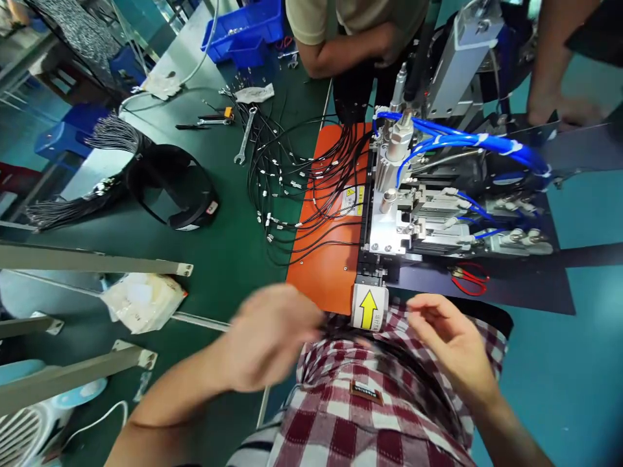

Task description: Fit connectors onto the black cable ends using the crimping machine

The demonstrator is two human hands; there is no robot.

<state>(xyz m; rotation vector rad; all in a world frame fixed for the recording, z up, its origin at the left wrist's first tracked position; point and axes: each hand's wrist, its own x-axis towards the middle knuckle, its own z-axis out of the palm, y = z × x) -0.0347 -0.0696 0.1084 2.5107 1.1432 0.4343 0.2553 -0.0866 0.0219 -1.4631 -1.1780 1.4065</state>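
My left hand is blurred by motion, its fingers closed near the front edge of the orange plate. A dark, smeared strand that looks like a black cable runs from its fingers across the checkered apron. To the right, my right hand has its fingers loosely curved and the thumb apart, with nothing visible in them. Between the hands lies a white label with a yellow arrow, at the end of the machine's rail. Many black cables with white tags spread over the plate and the green table.
A metal machine with cylinders and blue air hoses stands ahead right. Red-handled scissors lie beside it. On the green table are a wrench, a black ring and a blue bin. Other people stand across.
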